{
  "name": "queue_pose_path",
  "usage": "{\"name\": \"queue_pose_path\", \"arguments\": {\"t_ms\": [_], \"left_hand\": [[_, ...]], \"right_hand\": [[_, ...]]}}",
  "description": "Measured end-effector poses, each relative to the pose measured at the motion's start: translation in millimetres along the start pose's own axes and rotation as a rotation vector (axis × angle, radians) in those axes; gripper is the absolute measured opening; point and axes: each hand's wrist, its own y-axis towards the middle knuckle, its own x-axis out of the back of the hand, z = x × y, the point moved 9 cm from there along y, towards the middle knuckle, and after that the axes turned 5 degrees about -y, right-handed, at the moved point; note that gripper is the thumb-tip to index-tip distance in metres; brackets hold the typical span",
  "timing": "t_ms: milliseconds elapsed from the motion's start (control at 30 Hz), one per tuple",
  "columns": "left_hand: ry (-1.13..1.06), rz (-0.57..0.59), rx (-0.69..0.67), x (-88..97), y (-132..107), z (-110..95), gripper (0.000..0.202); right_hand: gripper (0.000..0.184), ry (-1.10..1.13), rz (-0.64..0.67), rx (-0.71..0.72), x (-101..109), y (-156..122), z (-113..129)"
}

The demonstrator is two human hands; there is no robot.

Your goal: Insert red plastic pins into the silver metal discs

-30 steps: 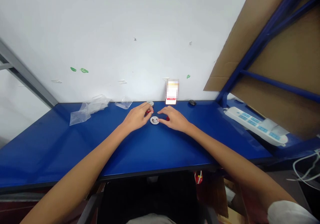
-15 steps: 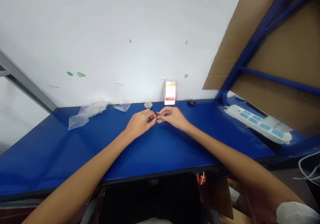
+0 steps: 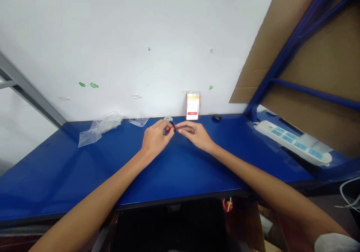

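Note:
Above the blue table, a small round piece with a thin rim [image 3: 174, 126] is pinched between my two hands, turned nearly edge-on. Some red shows beside it at my left fingers; what kind of thing it is, I cannot make out. My left hand [image 3: 156, 137] grips it from the left with thumb and forefinger. From the right, the thumb and fingertips of my right hand [image 3: 197, 135] close on its edge. Just behind my left fingers lies a pale grey disc [image 3: 168, 119], partly covered. A bit of red [image 3: 189, 140] peeks out under my right hand, mostly hidden.
A phone with a lit screen [image 3: 192, 111] leans on the white wall. Right of it lies a small black object [image 3: 216, 117]. Clear plastic bags [image 3: 104, 126] rest at the back left. A white power strip [image 3: 294, 142] lies right, near a blue frame [image 3: 264, 81].
The round piece has turned from showing its silvery face to nearly edge-on. My fingers have shifted around it. The view has moved slightly, and the grey disc is more covered by my left hand.

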Motion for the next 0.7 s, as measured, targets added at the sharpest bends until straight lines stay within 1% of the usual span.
{"name": "queue_pose_path", "arguments": {"t_ms": [100, 267, 367, 433, 500, 600, 700], "left_hand": [[-0.048, 0.011, 0.008, -2.0, -0.8, -3.4, 0.007], [-0.029, 0.009, 0.003, -1.0, -4.0, -13.7, 0.011], [0.003, 0.009, 0.018, 1.3, -3.8, -12.5, 0.012], [-0.038, 0.020, 0.041, 0.4, -2.6, -8.0, 0.012], [-0.145, 0.040, 0.079, -3.2, -1.1, -1.1, 0.009], [-0.378, 0.073, 0.156, -11.5, 0.6, 10.5, 0.008], [-0.627, 0.138, 0.246, -21.8, 0.4, 18.4, 0.017]], "right_hand": [[0.029, 0.039, -0.027, -0.014, 4.3, -0.5, -2.6], [0.037, 0.082, -0.021, -0.078, 4.5, -2.4, -10.1], [0.037, 0.068, 0.001, -0.044, -1.1, -2.0, -9.3], [0.034, 0.061, 0.000, -0.010, -3.7, -1.6, -8.5], [0.031, 0.050, -0.028, 0.023, -2.5, -1.5, -7.0], [0.028, 0.028, -0.072, 0.067, 2.6, -2.3, -2.8], [0.030, 0.015, -0.079, 0.057, 6.4, -2.8, -2.8]]}}
